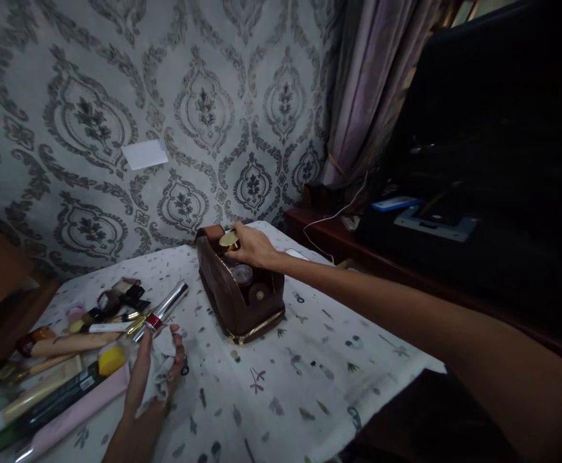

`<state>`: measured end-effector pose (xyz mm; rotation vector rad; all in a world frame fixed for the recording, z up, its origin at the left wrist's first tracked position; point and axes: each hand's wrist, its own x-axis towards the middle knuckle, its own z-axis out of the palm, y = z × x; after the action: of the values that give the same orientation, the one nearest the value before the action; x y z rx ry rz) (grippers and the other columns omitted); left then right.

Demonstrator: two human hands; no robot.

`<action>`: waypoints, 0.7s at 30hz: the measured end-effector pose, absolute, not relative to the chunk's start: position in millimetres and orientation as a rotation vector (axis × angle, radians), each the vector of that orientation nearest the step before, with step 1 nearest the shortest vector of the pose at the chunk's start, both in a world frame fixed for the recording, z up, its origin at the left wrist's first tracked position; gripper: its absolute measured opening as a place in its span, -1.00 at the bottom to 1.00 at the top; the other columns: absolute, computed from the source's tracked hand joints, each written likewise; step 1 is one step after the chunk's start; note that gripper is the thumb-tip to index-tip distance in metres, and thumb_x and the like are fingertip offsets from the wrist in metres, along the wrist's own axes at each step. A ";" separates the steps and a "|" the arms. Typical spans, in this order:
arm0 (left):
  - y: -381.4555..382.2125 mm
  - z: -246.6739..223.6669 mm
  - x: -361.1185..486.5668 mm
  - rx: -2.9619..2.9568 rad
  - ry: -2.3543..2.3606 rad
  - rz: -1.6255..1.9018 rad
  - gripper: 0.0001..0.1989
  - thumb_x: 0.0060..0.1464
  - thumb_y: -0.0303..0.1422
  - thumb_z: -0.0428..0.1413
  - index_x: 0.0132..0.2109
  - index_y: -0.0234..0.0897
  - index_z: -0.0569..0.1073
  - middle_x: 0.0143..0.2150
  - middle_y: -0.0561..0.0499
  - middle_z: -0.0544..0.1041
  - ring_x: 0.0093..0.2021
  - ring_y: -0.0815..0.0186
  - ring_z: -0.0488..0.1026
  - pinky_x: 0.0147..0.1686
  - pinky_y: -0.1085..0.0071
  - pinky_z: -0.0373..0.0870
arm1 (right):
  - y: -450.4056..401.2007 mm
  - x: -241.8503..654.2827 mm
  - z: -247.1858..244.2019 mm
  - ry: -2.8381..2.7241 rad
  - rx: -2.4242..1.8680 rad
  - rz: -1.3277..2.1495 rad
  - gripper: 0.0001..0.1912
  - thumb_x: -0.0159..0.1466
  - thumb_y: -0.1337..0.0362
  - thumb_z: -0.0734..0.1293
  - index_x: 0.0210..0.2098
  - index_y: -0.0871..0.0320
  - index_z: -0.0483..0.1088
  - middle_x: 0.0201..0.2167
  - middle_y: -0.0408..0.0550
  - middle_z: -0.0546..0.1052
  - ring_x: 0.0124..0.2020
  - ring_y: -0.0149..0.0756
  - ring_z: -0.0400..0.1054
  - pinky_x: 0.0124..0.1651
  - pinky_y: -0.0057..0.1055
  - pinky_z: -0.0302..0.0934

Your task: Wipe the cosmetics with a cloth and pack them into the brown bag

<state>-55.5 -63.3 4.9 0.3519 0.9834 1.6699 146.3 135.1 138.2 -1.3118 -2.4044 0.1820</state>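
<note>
A brown makeup bag (230,296) with a gold zipper stands unzipped on the table. At its far end my right hand (254,247) is closed round a gold-lidded container (229,240), partly over the opening. A round clear-lidded jar (242,275) shows inside the bag. My left hand (148,379), lower left, is closed on a crumpled white cloth (160,363). Just beyond its fingertips is a shiny silver tube with a red band (168,303); whether the fingers touch it, I cannot tell.
Left of my left hand lie makeup brushes (76,343), a pink tube (83,408), a dark green tube (52,402) and several small cosmetics. A patterned white cloth (276,386) covers the table. Behind is a papered wall (204,116); a large black object (478,141) stands right.
</note>
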 end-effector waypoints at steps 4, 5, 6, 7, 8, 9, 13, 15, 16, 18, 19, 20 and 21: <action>-63.7 -3.3 -60.4 0.324 0.934 1.675 -0.61 -0.13 -0.09 0.34 -0.26 -0.31 0.56 -0.51 0.02 0.44 -0.63 0.42 0.31 -0.83 0.62 0.15 | 141.7 133.1 138.4 -2.527 -1.370 0.203 -0.53 0.23 0.11 0.38 0.06 0.19 0.35 0.03 0.15 0.54 0.07 -0.01 0.44 -0.08 -0.35 0.29; -63.7 -4.8 -61.2 0.315 0.925 1.679 -0.62 -0.12 -0.09 0.34 -0.26 -0.30 0.56 -0.51 0.02 0.43 -0.63 0.42 0.31 -0.83 0.62 0.15 | 144.0 130.1 137.4 -2.543 -1.398 0.216 -0.54 0.22 0.13 0.39 0.05 0.21 0.37 0.04 0.18 0.54 0.08 0.00 0.44 -0.07 -0.35 0.30; -63.5 -6.3 -61.6 0.313 0.912 1.683 -0.64 -0.09 -0.10 0.32 -0.25 -0.30 0.56 -0.50 0.01 0.43 -0.63 0.42 0.31 -0.83 0.62 0.15 | 146.2 127.4 135.7 -2.557 -1.430 0.228 -0.53 0.21 0.15 0.41 0.06 0.23 0.37 0.05 0.21 0.53 0.09 0.01 0.44 -0.06 -0.36 0.31; -63.1 -7.8 -61.8 0.312 0.900 1.687 -0.65 -0.06 -0.11 0.30 -0.25 -0.29 0.55 -0.50 0.01 0.43 -0.63 0.42 0.31 -0.82 0.61 0.16 | 148.3 125.1 133.6 -2.569 -1.463 0.239 -0.51 0.20 0.18 0.42 0.07 0.26 0.37 0.06 0.24 0.52 0.10 0.02 0.44 -0.06 -0.37 0.32; -62.6 -9.4 -61.7 0.308 0.891 1.691 -0.67 -0.04 -0.12 0.29 -0.25 -0.30 0.55 -0.50 0.01 0.43 -0.63 0.42 0.30 -0.83 0.62 0.15 | 150.1 123.2 131.1 -2.578 -1.496 0.249 -0.48 0.20 0.22 0.44 0.09 0.29 0.36 0.07 0.27 0.51 0.10 0.02 0.44 -0.05 -0.37 0.32; -62.0 -11.0 -61.5 0.300 0.882 1.696 -0.68 -0.02 -0.13 0.27 -0.24 -0.31 0.55 -0.50 0.01 0.42 -0.64 0.42 0.30 -0.83 0.62 0.15 | 151.8 121.6 128.2 -2.585 -1.530 0.258 -0.46 0.20 0.24 0.44 0.12 0.32 0.34 0.07 0.29 0.51 0.09 0.01 0.44 -0.03 -0.37 0.33; -60.1 -16.0 -62.3 0.258 0.845 1.674 -0.72 0.09 -0.17 0.18 -0.23 -0.35 0.54 -0.50 0.00 0.41 -0.65 0.42 0.30 -0.84 0.62 0.14 | 157.1 116.3 117.1 -2.603 -1.638 0.272 -0.51 0.31 0.21 0.39 0.16 0.29 0.32 0.11 0.21 0.46 0.07 -0.08 0.43 0.05 -0.18 0.36; -60.2 -16.3 -64.5 0.259 0.824 1.633 -0.72 0.15 -0.19 0.13 -0.22 -0.36 0.53 -0.48 0.00 0.42 -0.64 0.41 0.31 -0.83 0.60 0.17 | 158.7 113.7 113.6 -2.615 -1.670 0.265 -0.57 0.35 0.20 0.36 0.15 0.24 0.34 0.13 0.14 0.43 0.06 -0.12 0.41 0.07 -0.10 0.37; -60.5 -15.7 -65.8 0.260 0.818 1.607 -0.73 0.16 -0.20 0.12 -0.23 -0.36 0.52 -0.48 0.00 0.42 -0.63 0.41 0.32 -0.82 0.59 0.18 | 159.1 112.4 112.8 -2.621 -1.683 0.259 -0.58 0.35 0.20 0.35 0.15 0.23 0.34 0.13 0.13 0.42 0.06 -0.12 0.41 0.07 -0.09 0.37; -61.7 -13.0 -67.9 0.262 0.805 1.578 -0.74 0.16 -0.21 0.13 -0.23 -0.37 0.52 -0.47 0.00 0.43 -0.62 0.39 0.34 -0.80 0.57 0.21 | 159.6 110.9 113.0 -2.636 -1.700 0.249 -0.59 0.35 0.21 0.36 0.13 0.24 0.35 0.13 0.13 0.42 0.06 -0.12 0.40 0.06 -0.09 0.37; -62.3 -11.2 -68.3 0.262 0.800 1.574 -0.74 0.17 -0.22 0.13 -0.22 -0.36 0.52 -0.46 0.00 0.43 -0.60 0.38 0.35 -0.79 0.57 0.23 | 159.7 110.7 114.0 -2.649 -1.699 0.248 -0.60 0.35 0.21 0.35 0.12 0.25 0.37 0.11 0.13 0.43 0.06 -0.12 0.41 0.05 -0.10 0.37; -63.0 -9.3 -68.0 0.260 0.799 1.579 -0.75 0.17 -0.23 0.13 -0.21 -0.36 0.52 -0.46 0.00 0.43 -0.60 0.38 0.36 -0.78 0.57 0.24 | 159.8 111.0 115.2 -2.667 -1.689 0.250 -0.62 0.35 0.20 0.35 0.10 0.25 0.38 0.09 0.12 0.44 0.05 -0.13 0.41 0.05 -0.11 0.38; -63.5 -7.4 -67.2 0.254 0.804 1.586 -0.76 0.17 -0.23 0.12 -0.20 -0.36 0.52 -0.46 0.00 0.43 -0.60 0.38 0.36 -0.78 0.57 0.24 | 160.0 111.7 116.6 -2.689 -1.670 0.253 -0.64 0.35 0.20 0.35 0.08 0.25 0.39 0.07 0.11 0.46 0.04 -0.14 0.42 0.05 -0.12 0.38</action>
<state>-67.2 -63.5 -7.4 0.2539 0.8038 1.5863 111.7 160.0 116.6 -1.6699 -2.6886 0.2529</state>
